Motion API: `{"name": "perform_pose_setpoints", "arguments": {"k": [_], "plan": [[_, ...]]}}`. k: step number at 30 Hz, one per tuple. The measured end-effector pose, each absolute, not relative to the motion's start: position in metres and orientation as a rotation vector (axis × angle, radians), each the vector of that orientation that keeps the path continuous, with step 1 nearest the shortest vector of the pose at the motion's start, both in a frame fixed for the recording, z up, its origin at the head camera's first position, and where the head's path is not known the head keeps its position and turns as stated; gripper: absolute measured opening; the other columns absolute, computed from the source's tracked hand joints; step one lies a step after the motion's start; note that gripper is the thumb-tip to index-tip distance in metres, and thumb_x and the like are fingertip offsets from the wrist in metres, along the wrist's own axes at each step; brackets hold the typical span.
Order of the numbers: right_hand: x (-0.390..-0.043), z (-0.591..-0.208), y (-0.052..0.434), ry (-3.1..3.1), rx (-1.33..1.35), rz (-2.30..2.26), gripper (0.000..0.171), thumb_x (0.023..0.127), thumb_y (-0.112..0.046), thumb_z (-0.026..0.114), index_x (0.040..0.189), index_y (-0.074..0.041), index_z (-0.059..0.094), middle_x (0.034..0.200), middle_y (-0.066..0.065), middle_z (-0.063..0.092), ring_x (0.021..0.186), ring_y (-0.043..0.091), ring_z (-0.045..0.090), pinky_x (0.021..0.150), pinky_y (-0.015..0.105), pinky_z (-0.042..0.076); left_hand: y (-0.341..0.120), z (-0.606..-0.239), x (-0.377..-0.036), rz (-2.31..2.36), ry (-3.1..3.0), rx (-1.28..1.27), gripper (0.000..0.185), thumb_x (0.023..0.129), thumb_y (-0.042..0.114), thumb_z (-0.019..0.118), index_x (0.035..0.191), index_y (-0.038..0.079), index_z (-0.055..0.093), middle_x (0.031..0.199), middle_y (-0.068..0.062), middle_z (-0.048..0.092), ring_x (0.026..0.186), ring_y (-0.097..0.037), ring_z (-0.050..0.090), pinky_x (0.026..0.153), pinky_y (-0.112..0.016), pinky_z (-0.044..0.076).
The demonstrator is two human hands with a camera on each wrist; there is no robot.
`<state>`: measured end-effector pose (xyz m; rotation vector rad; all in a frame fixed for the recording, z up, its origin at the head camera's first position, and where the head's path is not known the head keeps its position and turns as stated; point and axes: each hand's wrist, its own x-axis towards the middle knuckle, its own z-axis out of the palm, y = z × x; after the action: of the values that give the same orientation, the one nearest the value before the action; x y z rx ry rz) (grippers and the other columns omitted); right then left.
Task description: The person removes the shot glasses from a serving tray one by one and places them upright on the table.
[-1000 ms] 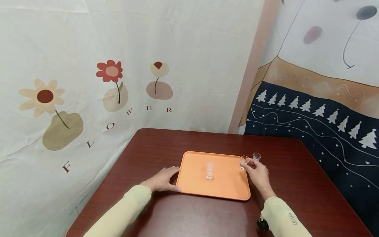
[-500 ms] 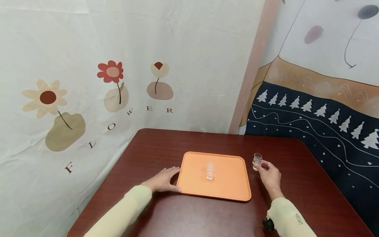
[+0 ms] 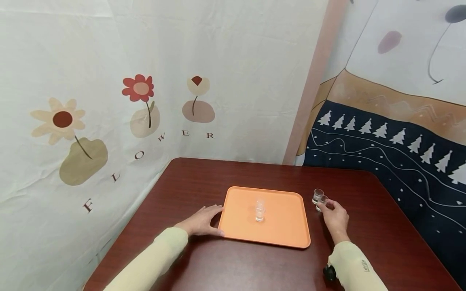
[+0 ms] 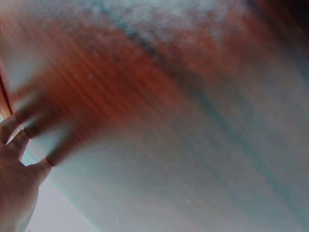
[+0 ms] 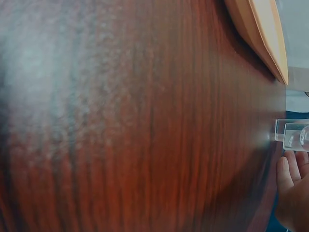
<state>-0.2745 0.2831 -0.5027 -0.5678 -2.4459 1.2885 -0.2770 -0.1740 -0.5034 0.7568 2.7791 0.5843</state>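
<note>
My right hand [image 3: 335, 220] pinches a small clear shot glass [image 3: 320, 206] between thumb and fingers, to the right of the tray. Close behind it stands another clear shot glass [image 3: 317, 195]; both glasses overlap in the right wrist view, where the held glass [image 5: 294, 137] is partly cut off. On the orange tray [image 3: 284, 234] are clear shot glasses [image 3: 259, 214] that overlap from the head; whether stacked or lined up I cannot tell. My left hand [image 3: 201, 221] touches the tray's left edge, fingers extended and thumb at the near left corner.
A dark red-brown wooden table [image 3: 255, 264] carries everything. Behind it hangs a white cloth [image 3: 247, 81] printed with flowers and letters. To the right hangs a dark blue cloth [image 3: 367, 149] with tree prints.
My right hand has moved right with the shot glass, from over the tray's right edge to beside the other glass on the table. The left hand has stayed at the tray.
</note>
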Motion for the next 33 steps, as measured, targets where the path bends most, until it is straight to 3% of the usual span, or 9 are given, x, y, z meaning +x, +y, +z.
{"name": "perform_pose_setpoints", "arguments": {"k": [15, 33], "plan": [[-0.2784, -0.5073, 0.2817, -2.506, -0.545, 1.284, 0.044, 0.093, -0.024, 0.068, 0.124, 0.007, 0.061, 0.121, 0.029, 0.062, 0.116, 0.046, 0.05, 0.098, 0.056, 0.039, -0.1738, -0.5051, -0.277, 0.571, 2.786, 0.756, 0.101, 0.076, 0.067, 0.074, 0.152, 0.01, 0.04, 0.154, -0.011, 0.041, 0.144, -0.03, 0.032, 0.116, -0.057, 0.02], [-0.2734, -0.5011, 0.2813, -2.503, -0.551, 1.376, 0.057, 0.094, -0.027, 0.068, 0.137, 0.007, 0.051, 0.128, 0.031, 0.057, 0.12, 0.044, 0.051, 0.103, 0.056, 0.039, -0.1762, -0.5047, -0.2772, 0.581, 2.786, 0.766, 0.102, 0.076, 0.068, 0.073, 0.152, 0.009, 0.04, 0.154, -0.012, 0.041, 0.144, -0.031, 0.032, 0.116, -0.058, 0.02]]}}
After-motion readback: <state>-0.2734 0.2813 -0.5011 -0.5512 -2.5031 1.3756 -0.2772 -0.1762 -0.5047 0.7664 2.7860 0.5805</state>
